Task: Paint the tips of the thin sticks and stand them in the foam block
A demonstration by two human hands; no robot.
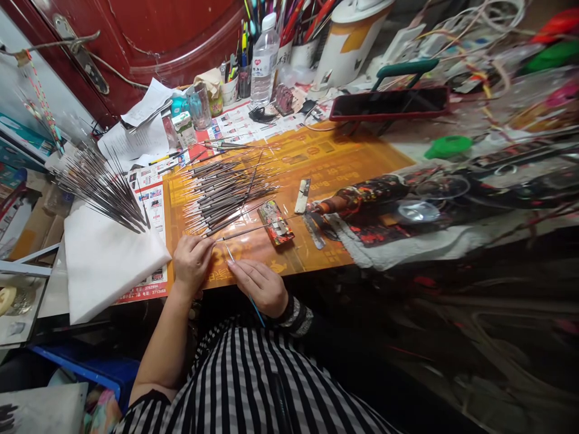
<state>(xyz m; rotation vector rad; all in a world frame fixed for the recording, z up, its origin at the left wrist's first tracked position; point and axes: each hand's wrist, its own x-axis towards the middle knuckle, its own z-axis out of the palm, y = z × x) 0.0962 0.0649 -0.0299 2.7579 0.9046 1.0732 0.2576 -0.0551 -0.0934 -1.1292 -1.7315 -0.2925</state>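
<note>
My left hand [193, 260] is closed, pinching one end of a thin dark stick [244, 231] that points right across the work mat. In my right hand [261, 287] is a fine paintbrush [258, 312] with a blue handle, gripped like a pen. Its pale tip is close to the stick's held end; whether they touch I cannot tell. Just beyond my hands lies a pile of similar grey and dark sticks [221, 196] with pale tips. A small paint-smeared block [277, 224] sits under or beside the stick's far part.
On the left, a white foam block [106, 259] has many dark sticks [104, 193] standing in it. An amber mat [316, 241] covers the table. Farther back stand a water bottle [265, 63] and a phone [389, 103] on a stand. A paint-stained tool [366, 194] lies right.
</note>
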